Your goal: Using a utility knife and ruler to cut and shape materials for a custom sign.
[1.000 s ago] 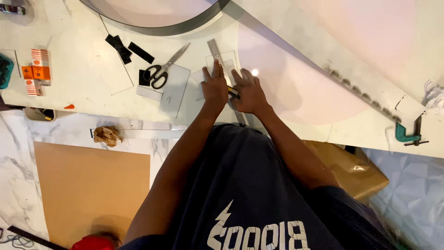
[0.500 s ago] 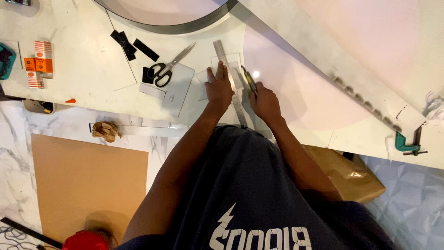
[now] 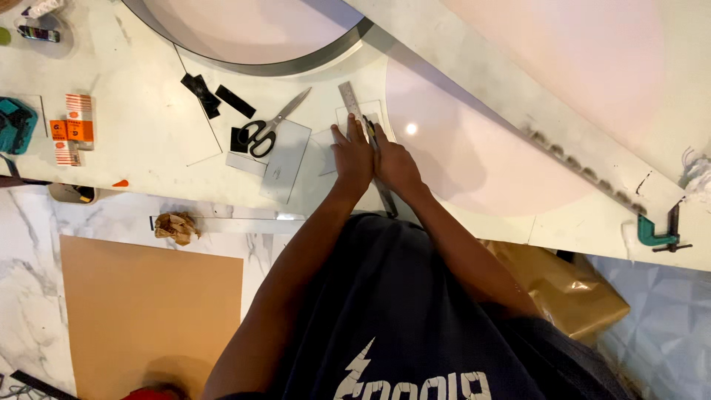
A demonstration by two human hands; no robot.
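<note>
My right hand (image 3: 396, 164) has slid back beside my left hand (image 3: 352, 153); left fingers press flat on the long steel ruler (image 3: 366, 146), right fingers grasp a slim yellow-black knife (image 3: 369, 127) at twelve o'clock on the white desk (image 3: 141, 133).

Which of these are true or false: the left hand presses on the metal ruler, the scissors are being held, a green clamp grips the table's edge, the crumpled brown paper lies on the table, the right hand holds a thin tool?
1. The left hand presses flat on the long steel ruler. True.
2. The black-handled scissors are held. False: they lie untouched on the white worktable, left of the hands.
3. A green metal clamp grips the table's edge. True.
4. The crumpled brown paper ball lies on the table. False: it lies on the marble floor below.
5. The right hand holds a thin dark tool beside the ruler. True.
</note>
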